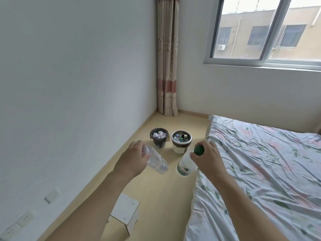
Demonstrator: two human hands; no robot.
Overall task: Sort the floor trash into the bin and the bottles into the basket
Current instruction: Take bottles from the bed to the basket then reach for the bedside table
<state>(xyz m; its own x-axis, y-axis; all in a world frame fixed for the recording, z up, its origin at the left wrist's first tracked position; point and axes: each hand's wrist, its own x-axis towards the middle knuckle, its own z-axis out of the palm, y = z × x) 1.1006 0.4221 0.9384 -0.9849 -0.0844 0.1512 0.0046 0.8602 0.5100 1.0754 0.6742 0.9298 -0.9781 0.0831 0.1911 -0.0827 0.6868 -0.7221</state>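
Note:
My left hand [133,160] grips a clear plastic bottle [157,162] by its white-capped neck, the body pointing down and to the right. My right hand [207,158] holds a second clear bottle [185,165] with a green cap and green label, also by the top. Both bottles hang above the floor. Ahead on the floor stand a dark bin [159,140] lined with a bag and filled with crumpled paper, and to its right a white and brown basket [181,144] with several bottles inside.
A bed [260,171] with a floral sheet fills the right side. A white wall runs along the left. A small white cardboard box [126,213] sits on the wooden floor below my left arm. A curtain [167,58] hangs in the far corner beside a window.

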